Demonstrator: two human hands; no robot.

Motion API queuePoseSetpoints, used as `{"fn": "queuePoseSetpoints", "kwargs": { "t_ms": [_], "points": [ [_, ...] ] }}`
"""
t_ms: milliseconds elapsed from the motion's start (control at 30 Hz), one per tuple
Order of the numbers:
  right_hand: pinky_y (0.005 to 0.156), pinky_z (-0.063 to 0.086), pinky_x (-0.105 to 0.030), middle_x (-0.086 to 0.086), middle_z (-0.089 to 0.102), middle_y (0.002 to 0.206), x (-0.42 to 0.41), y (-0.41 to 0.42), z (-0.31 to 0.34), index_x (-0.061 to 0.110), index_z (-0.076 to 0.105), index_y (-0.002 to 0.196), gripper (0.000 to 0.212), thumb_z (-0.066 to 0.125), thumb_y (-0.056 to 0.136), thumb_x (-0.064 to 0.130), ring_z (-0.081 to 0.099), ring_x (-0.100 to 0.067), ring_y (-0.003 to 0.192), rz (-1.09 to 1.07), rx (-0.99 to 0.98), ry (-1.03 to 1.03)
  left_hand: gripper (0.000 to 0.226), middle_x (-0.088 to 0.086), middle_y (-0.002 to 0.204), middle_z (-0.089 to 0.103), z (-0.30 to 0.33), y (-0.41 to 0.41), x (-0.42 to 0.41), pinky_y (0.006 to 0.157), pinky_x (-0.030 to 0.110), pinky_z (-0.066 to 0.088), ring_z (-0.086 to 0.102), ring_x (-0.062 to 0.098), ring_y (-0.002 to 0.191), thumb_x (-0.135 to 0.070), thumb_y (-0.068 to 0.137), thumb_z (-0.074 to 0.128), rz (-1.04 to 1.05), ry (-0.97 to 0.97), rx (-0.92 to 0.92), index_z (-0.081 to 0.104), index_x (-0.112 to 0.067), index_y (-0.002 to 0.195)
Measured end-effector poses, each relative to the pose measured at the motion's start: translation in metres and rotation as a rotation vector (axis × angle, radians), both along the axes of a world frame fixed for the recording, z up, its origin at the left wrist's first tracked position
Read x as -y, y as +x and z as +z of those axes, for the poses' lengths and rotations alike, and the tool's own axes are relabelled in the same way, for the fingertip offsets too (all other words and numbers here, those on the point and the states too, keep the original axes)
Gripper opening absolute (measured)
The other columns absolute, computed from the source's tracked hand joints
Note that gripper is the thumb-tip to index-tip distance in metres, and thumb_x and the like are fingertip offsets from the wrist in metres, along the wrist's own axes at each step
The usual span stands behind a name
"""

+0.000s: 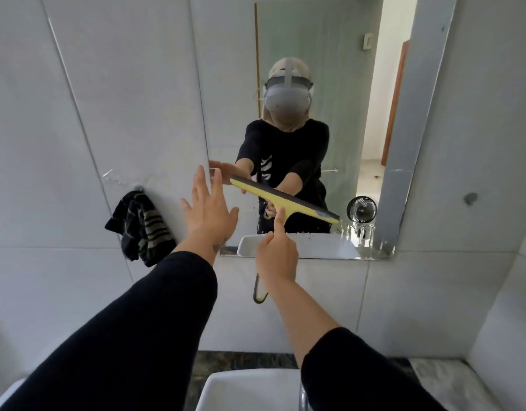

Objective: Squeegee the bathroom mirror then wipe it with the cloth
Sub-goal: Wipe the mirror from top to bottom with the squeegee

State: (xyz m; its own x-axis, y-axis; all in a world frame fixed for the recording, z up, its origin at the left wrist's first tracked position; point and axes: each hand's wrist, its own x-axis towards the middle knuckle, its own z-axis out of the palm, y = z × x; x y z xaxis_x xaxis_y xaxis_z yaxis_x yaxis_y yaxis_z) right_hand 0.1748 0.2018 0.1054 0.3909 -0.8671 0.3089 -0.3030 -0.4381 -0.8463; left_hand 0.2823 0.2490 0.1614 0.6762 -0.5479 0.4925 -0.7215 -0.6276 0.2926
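The wall mirror (330, 69) fills the upper middle of the view and reflects me. My right hand (276, 253) is shut on the handle of a yellow squeegee (285, 201), index finger stretched up along it. Its dark blade lies tilted against the lower part of the glass, left end higher. My left hand (210, 209) is open with fingers spread, flat near the mirror's left edge, holding nothing. A dark striped cloth (141, 228) hangs from a wall hook (138, 188) left of the mirror.
A white basin (250, 387) sits below at the bottom edge, on a dark marbled counter (241, 360). White tiled walls (92, 84) surround the mirror. A second hook (471, 198) is on the wall to the right. Water drops cling along the mirror's lower right corner.
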Motion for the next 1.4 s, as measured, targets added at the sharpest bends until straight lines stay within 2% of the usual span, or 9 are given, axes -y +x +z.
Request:
{"fn": "queuePoseSetpoints", "kwargs": {
  "t_ms": [67,233,400,567,700,833,1000,1133,1400],
  "points": [
    [0.070,0.045,-0.032,-0.004,0.052,0.084,-0.008,0.007,-0.001,0.034,0.003,0.152,0.060,0.030,0.102,0.015,0.051,-0.019,0.078,0.014,-0.037,-0.004,0.084,0.006,0.158,-0.020,-0.001,0.005,-0.008,0.116,0.056,0.010,-0.003,0.026,0.147,-0.036,0.092,0.054,0.009,-0.020,-0.013,-0.004,-0.023,0.150],
    [0.066,0.041,-0.030,-0.006,0.052,0.085,-0.008,0.011,-0.005,0.030,-0.001,0.153,0.066,0.034,0.100,0.012,0.051,-0.019,0.076,-0.021,-0.154,-0.096,0.082,0.006,0.157,-0.021,-0.008,0.013,-0.017,0.116,0.056,0.008,-0.004,0.026,0.147,-0.037,0.093,0.051,0.055,0.011,-0.030,-0.006,-0.022,0.150],
    [0.066,0.041,-0.031,-0.008,0.056,0.091,-0.012,0.008,-0.021,0.034,-0.002,0.152,0.079,0.043,0.095,0.005,0.059,-0.024,0.087,0.066,-0.432,-0.281,0.081,0.007,0.158,-0.019,-0.017,0.007,-0.011,0.116,0.055,0.007,-0.005,0.025,0.147,-0.036,0.093,0.051,0.034,0.009,-0.070,-0.005,-0.022,0.150],
    [0.063,0.037,-0.033,-0.006,0.044,0.085,0.005,-0.008,-0.019,0.032,-0.003,0.152,0.078,0.042,0.095,0.004,0.045,-0.021,0.073,0.081,-0.619,-0.466,0.083,0.007,0.158,-0.018,-0.019,0.001,-0.003,0.116,0.056,0.008,-0.003,0.026,0.147,-0.035,0.092,0.053,0.012,0.013,-0.081,-0.005,-0.021,0.150],
    [0.057,0.038,-0.032,-0.009,0.055,0.097,0.026,-0.025,-0.013,0.034,0.003,0.152,0.077,0.043,0.094,0.004,0.058,-0.025,0.081,0.079,-0.761,-0.653,0.084,0.007,0.158,-0.019,-0.026,-0.007,0.004,0.117,0.056,0.008,-0.006,0.026,0.147,-0.037,0.093,0.052,0.003,0.041,-0.110,-0.007,-0.021,0.150],
    [0.044,0.021,-0.026,-0.004,0.044,0.085,0.048,-0.050,-0.007,0.038,0.009,0.151,0.073,0.040,0.094,0.005,0.042,-0.020,0.062,0.024,-0.869,-0.793,0.084,0.008,0.158,-0.019,-0.033,-0.023,0.016,0.117,0.056,0.008,-0.004,0.027,0.147,-0.037,0.093,0.052,-0.012,0.057,-0.139,-0.008,-0.022,0.150],
    [0.045,0.016,-0.027,-0.002,0.040,0.083,0.069,-0.080,-0.004,0.043,0.011,0.149,0.070,0.041,0.096,0.009,0.022,-0.015,0.050,-0.029,-0.916,-0.803,0.085,0.009,0.157,-0.020,-0.036,-0.046,0.038,0.115,0.056,0.009,-0.002,0.028,0.147,-0.037,0.093,0.051,-0.059,0.077,-0.101,-0.010,-0.022,0.150],
    [0.046,0.018,-0.027,-0.002,0.041,0.084,0.082,-0.101,-0.006,0.046,0.012,0.148,0.070,0.040,0.096,0.008,0.039,-0.019,0.063,-0.068,-0.907,-0.798,0.084,0.011,0.156,-0.023,-0.035,-0.063,0.054,0.115,0.056,0.009,0.001,0.030,0.147,-0.034,0.093,0.053,-0.120,0.063,-0.095,-0.008,-0.022,0.150],
    [0.057,0.034,-0.031,-0.004,0.057,0.101,0.109,-0.137,-0.017,0.051,0.005,0.147,0.080,0.038,0.093,0.003,0.053,-0.024,0.075,-0.140,-0.858,-0.733,0.092,0.014,0.152,-0.033,-0.042,-0.067,0.069,0.115,0.056,0.008,0.005,0.033,0.146,-0.032,0.092,0.056,-0.103,0.070,-0.116,-0.016,-0.023,0.148]
  ]
}}
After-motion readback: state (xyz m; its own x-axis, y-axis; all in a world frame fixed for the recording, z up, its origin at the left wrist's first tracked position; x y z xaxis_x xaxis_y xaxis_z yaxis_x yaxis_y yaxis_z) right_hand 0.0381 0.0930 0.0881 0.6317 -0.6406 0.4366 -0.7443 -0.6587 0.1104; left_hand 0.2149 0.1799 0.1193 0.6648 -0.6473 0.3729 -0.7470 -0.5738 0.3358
